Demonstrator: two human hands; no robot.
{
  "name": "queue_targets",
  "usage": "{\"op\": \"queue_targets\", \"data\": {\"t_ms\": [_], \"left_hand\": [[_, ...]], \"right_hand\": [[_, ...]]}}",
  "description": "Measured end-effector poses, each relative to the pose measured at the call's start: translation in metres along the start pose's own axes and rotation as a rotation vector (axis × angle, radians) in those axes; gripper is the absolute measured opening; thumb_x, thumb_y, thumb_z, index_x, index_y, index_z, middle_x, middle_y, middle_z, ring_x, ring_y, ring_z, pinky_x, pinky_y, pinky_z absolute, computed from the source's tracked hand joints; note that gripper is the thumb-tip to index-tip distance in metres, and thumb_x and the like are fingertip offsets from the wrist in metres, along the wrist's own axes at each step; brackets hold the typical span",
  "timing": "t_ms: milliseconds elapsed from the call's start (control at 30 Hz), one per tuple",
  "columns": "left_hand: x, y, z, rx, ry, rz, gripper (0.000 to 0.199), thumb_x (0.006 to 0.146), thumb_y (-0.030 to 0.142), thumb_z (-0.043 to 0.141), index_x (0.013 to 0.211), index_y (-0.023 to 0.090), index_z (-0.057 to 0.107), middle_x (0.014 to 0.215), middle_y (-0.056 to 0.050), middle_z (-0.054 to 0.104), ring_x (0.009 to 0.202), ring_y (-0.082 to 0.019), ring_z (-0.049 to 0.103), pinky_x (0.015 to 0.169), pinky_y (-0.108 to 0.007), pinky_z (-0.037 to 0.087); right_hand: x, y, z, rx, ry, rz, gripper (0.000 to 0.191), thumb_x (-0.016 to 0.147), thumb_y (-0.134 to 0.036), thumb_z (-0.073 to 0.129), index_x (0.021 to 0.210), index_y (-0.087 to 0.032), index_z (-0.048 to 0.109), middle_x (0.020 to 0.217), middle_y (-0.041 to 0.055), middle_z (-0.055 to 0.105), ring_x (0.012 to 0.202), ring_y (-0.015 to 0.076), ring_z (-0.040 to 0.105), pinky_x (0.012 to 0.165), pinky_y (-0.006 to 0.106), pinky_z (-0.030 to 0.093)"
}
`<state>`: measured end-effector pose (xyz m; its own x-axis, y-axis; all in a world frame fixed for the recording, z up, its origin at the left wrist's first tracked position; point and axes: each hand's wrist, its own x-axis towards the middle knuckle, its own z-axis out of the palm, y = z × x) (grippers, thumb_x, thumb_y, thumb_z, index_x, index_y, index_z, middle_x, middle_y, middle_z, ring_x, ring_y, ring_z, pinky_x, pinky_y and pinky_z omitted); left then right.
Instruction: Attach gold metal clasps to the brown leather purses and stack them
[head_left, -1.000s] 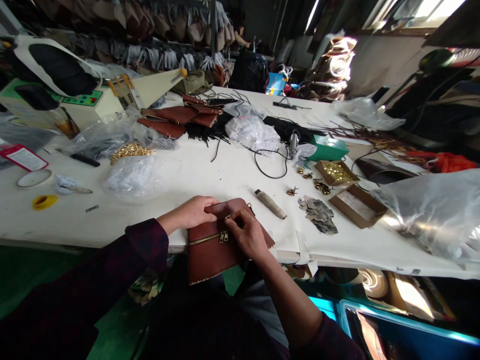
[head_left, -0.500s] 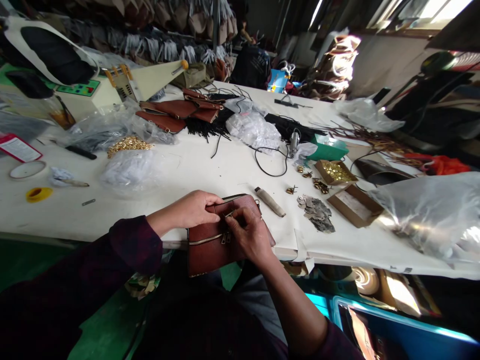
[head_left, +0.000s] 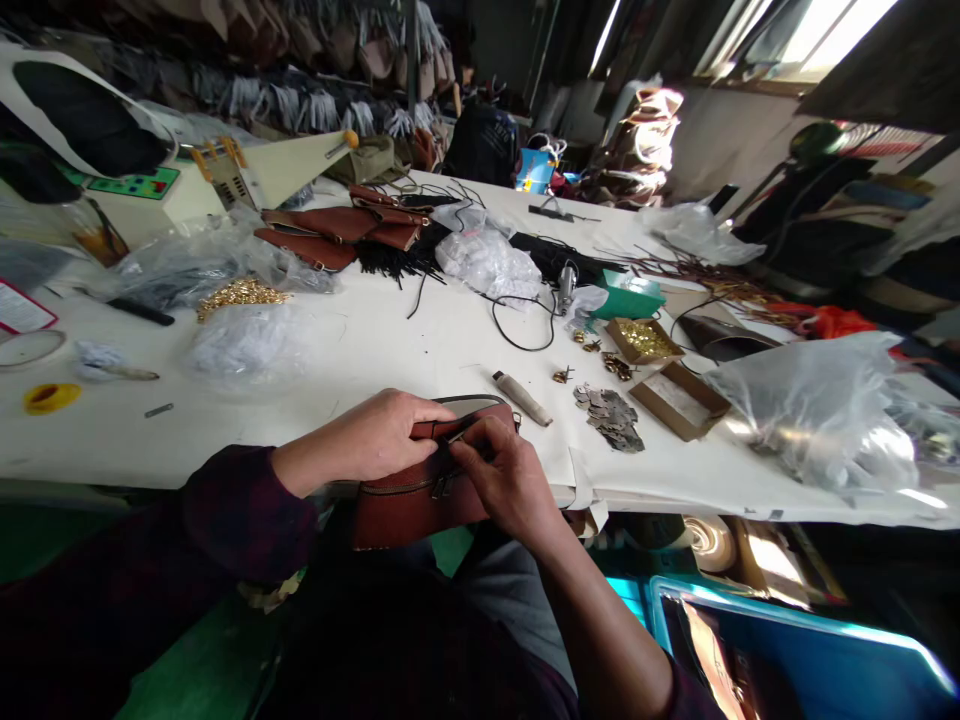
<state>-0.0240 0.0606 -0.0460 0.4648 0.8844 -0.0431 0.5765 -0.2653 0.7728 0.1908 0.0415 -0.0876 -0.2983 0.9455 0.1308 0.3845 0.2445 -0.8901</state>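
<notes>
A reddish-brown leather bag [head_left: 409, 515] with a brass zipper lies across the table's front edge and my lap. My left hand [head_left: 382, 437] grips its upper edge from the left, thumb and fingers closed on the leather. From the right, my right hand [head_left: 506, 470] pinches a small piece at the top of the bag, too small to make out, close to the left fingertips. The bag's mouth shows a pale lining. Just beyond it lies a wrapped tool [head_left: 523, 398].
On the white table [head_left: 375, 350] are metal scraps [head_left: 609, 417], an open cardboard box [head_left: 680, 400], a box of brass pieces [head_left: 643, 340], a green box [head_left: 630, 295], plastic bags [head_left: 487, 262] and yellow tape [head_left: 52, 398]. A blue bin [head_left: 825, 640] stands below right.
The bag's upper part has folded towards me and its mouth shows more lining. Both hands remain on it, the left wrapped further over the edge. The whole view has shifted slightly.
</notes>
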Motion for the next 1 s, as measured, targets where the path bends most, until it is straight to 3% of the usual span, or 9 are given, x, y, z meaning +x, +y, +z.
{"op": "queue_targets", "data": {"t_ms": [167, 433, 700, 1000], "left_hand": [[-0.004, 0.012, -0.003, -0.178, -0.116, -0.058, 0.031, 0.081, 0.027, 0.067, 0.105, 0.017, 0.083, 0.096, -0.003, 0.082, 0.091, -0.026, 0.073, 0.079, -0.029, 0.055], [-0.011, 0.018, -0.005, -0.271, -0.141, -0.200, 0.029, 0.075, 0.029, 0.072, 0.100, 0.015, 0.078, 0.088, -0.004, 0.078, 0.075, -0.021, 0.069, 0.064, -0.028, 0.049], [-0.015, 0.019, 0.001, -0.163, -0.091, -0.217, 0.025, 0.077, 0.032, 0.073, 0.097, 0.017, 0.076, 0.084, -0.003, 0.078, 0.075, -0.021, 0.070, 0.063, -0.026, 0.047], [-0.022, 0.033, 0.017, -0.076, -0.009, -0.144, 0.023, 0.085, 0.029, 0.064, 0.097, 0.017, 0.080, 0.087, -0.002, 0.081, 0.081, -0.021, 0.072, 0.069, -0.026, 0.051]], "right_hand": [[-0.004, -0.004, -0.013, -0.010, -0.090, -0.014, 0.015, 0.096, -0.030, 0.068, 0.085, -0.021, 0.064, 0.079, -0.0004, 0.063, 0.074, 0.0169, 0.056, 0.066, 0.030, 0.040], [-0.013, 0.000, -0.008, 0.107, -0.078, 0.003, 0.018, 0.098, -0.036, 0.070, 0.087, -0.022, 0.066, 0.081, -0.0008, 0.065, 0.074, 0.0164, 0.056, 0.067, 0.030, 0.041], [-0.020, -0.005, -0.005, 0.151, -0.035, 0.002, 0.019, 0.096, -0.035, 0.071, 0.084, -0.021, 0.066, 0.077, -0.0014, 0.065, 0.072, 0.0154, 0.055, 0.065, 0.029, 0.041], [-0.030, -0.006, -0.001, 0.122, 0.054, 0.015, 0.023, 0.095, -0.033, 0.072, 0.078, -0.021, 0.062, 0.072, -0.0022, 0.063, 0.066, 0.0139, 0.053, 0.060, 0.027, 0.038]]}}
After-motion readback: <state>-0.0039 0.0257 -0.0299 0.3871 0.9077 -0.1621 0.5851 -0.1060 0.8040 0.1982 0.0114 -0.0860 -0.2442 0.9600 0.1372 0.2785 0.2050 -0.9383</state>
